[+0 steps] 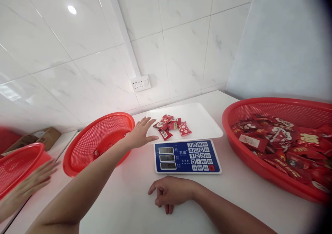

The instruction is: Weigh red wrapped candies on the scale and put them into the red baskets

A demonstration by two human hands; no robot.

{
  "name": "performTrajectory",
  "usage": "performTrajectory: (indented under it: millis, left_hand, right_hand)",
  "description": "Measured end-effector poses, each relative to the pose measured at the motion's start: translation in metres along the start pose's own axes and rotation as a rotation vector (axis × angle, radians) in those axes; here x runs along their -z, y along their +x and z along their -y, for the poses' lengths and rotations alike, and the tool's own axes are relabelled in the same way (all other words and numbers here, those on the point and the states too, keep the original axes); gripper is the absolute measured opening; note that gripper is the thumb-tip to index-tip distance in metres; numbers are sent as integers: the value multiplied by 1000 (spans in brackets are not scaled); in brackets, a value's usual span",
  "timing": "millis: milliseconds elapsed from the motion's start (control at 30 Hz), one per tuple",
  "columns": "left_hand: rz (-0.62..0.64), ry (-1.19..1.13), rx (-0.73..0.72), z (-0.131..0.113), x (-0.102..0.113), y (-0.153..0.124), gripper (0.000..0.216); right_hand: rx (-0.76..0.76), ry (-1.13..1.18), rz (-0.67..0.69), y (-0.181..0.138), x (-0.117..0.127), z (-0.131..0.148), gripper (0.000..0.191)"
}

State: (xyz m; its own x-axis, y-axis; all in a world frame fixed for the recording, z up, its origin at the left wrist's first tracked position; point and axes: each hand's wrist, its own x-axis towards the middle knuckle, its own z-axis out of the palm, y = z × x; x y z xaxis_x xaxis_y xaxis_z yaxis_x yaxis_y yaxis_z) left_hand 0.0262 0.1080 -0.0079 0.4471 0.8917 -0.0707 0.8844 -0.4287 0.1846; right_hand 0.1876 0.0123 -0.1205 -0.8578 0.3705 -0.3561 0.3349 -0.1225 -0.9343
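Red-wrapped candies (171, 126) lie heaped on the white scale tray (204, 123), where the left hand (140, 133) reaches flat and open beside them, holding nothing. Right hand (169, 192) rests loosely curled, empty, on the table (129, 192) before the keypad (187, 156), between a near-empty basket (101, 137) and a full basket (280, 144).

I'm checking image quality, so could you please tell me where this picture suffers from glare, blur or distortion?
Head view: a lamp glare spot on the glossy white wall tiles; wide-angle bending of tile lines, dark vignette at the right edge; a blurred hand at far left; the wrapped red sweets on the white scale tray look sharp.
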Motion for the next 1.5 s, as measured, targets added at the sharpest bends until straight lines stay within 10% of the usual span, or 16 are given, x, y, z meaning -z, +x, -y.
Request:
performTrajectory:
  millis: [800, 1067, 1300, 1500]
  left_hand:
    - [-49, 24, -189, -67, -34, 68, 65]
    - [-259, 115, 67, 18, 16, 21, 61]
    - [-115, 242, 800, 135, 44, -61, 79]
    - [-68, 140, 770, 135, 33, -71, 76]
  right_hand:
    - [-10, -45, 23, -6, 2, 8, 47]
    - [-4, -46, -6, -4, 0, 5, 45]
    - [16, -40, -22, -1, -1, 1, 46]
    - [0, -27, -30, -1, -2, 0, 46]
